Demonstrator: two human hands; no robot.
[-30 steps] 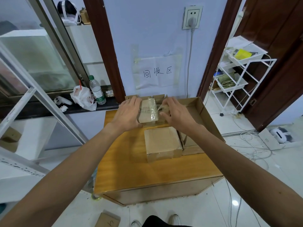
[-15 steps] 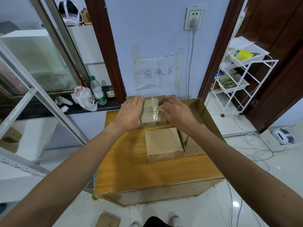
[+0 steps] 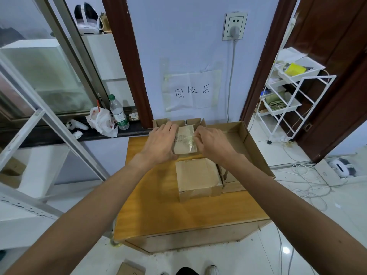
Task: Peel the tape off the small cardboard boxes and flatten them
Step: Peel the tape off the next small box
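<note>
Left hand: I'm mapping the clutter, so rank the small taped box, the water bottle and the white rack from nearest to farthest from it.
1. Small taped box: gripped by the left hand.
2. Water bottle: on the sill, to the left.
3. White rack: far right.

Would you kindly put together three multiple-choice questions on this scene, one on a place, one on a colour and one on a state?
1. Where does the water bottle stand?
A. on the dark ledge
B. on the wooden table
C. in the big carton

2. What colour is its cap?
A. red
B. green
C. blue

3. How is the taped small box?
A. lying flat on the floor
B. held by both hands
C. resting in the white rack

Answers:
1 A, the bottle stands on the ledge beside a white bag.
2 B, the cap is plainly green.
3 B, the left hand and right hand grip its two sides.
</note>
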